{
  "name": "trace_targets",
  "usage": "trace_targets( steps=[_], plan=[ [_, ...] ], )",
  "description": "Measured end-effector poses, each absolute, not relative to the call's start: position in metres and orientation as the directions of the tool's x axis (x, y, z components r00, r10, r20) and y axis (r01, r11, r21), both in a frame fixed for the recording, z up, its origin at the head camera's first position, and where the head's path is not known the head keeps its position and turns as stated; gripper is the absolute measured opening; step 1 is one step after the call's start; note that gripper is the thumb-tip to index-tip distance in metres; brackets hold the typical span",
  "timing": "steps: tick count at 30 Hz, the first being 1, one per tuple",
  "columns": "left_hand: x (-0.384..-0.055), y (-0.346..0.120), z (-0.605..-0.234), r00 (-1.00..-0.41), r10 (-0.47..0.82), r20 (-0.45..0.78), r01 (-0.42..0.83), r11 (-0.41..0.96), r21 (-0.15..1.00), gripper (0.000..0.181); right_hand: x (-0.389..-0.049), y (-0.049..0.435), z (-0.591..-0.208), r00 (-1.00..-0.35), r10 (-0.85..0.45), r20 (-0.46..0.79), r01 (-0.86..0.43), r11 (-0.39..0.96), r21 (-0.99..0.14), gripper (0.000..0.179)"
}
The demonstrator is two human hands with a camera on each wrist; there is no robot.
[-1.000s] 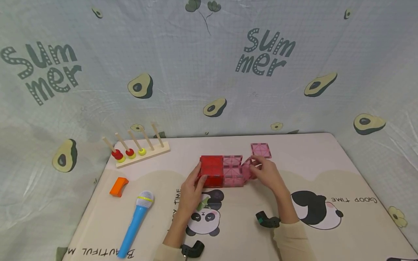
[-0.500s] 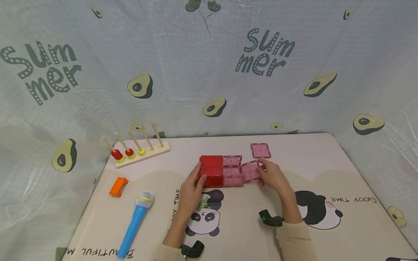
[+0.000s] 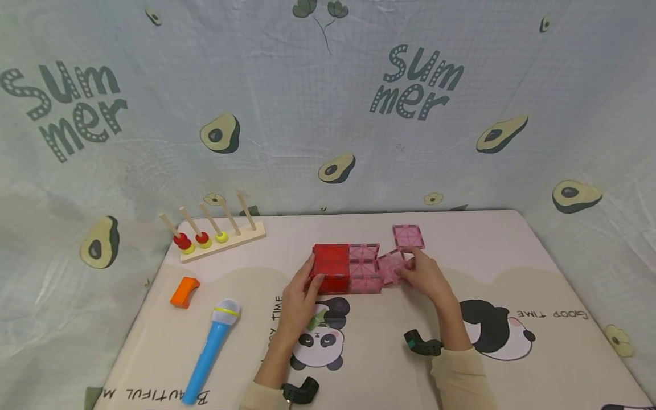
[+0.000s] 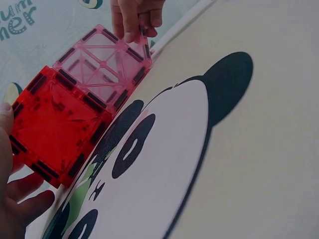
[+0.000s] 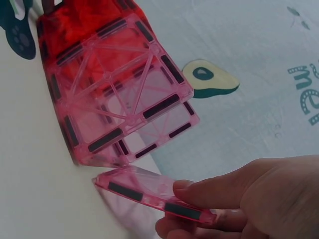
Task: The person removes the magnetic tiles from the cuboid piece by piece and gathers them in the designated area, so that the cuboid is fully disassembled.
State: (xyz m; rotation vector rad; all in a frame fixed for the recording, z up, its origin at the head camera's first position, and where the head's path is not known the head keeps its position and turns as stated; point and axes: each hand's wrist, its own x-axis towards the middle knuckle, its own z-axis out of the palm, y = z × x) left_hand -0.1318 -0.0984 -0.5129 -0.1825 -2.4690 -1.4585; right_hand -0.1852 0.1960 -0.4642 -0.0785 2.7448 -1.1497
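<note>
A cube of red magnetic tiles [image 3: 331, 259] stands mid-table, joined on its right to pink magnetic tiles [image 3: 365, 269] that form an adjoining box shape. My left hand [image 3: 298, 299] holds the cube's left side, thumb at the near face and fingers behind. Between the thumb and fingers of my right hand [image 3: 426, 277] is a single pink magnetic tile [image 3: 389, 267], pinched at its right edge. In the right wrist view this tile [image 5: 154, 191] tilts, its far corner close to the box's lower edge. Another pink tile [image 3: 408, 236] lies flat behind my right hand.
At the back left is a wooden peg stacker [image 3: 225, 246] with red and yellow beads. An orange arch block [image 3: 185, 292] and a blue toy microphone [image 3: 207, 356] lie on the left of the table. A printed cloth [image 3: 287, 102] hangs behind the table's far edge.
My right hand first drew the pink tile rightward and turned it flatter, then came slightly back left with it. My left hand keeps its place on the red cube.
</note>
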Motion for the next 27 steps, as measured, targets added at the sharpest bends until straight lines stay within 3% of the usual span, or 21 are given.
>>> trace_targets(
  steps=[7, 27],
  plan=[
    [-0.133, -0.099, -0.512, -0.948, -0.024, 0.316, 0.265, 0.487, 0.832, 0.061, -0.186, 0.205, -0.466, -0.996, -0.073, -0.048, -0.011, 0.652, -0.758, 0.045],
    [-0.131, -0.098, -0.514, -0.951, -0.034, 0.309, 0.257, 0.473, 0.843, 0.061, -0.221, 0.275, -0.474, -0.956, 0.288, 0.061, 0.117, 0.563, -0.818, 0.046]
  ],
)
